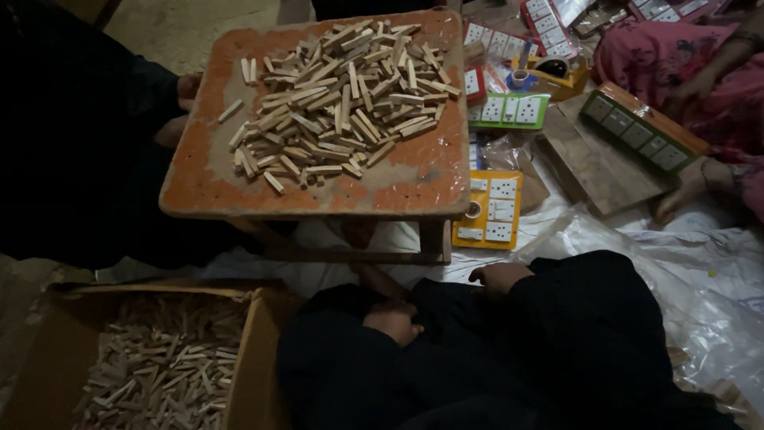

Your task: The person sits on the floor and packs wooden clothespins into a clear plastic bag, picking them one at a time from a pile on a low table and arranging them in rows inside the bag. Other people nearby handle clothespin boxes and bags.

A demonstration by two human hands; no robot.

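My left hand rests on the black cloth of my lap with its fingers curled in, and I see nothing in it. My right hand lies on my black-clad knee, fingers bent down and together, also holding nothing. Just beyond both hands stands a low wooden table with a worn orange top. A heap of small pale wooden sticks lies on it, out of my hands' touch.
A cardboard box of the same sticks sits at my lower left. A person in black sits left of the table, one hand at its edge. A person in pink at the right has a hand by a wooden board. Coloured switch plates and plastic sheeting cover the floor.
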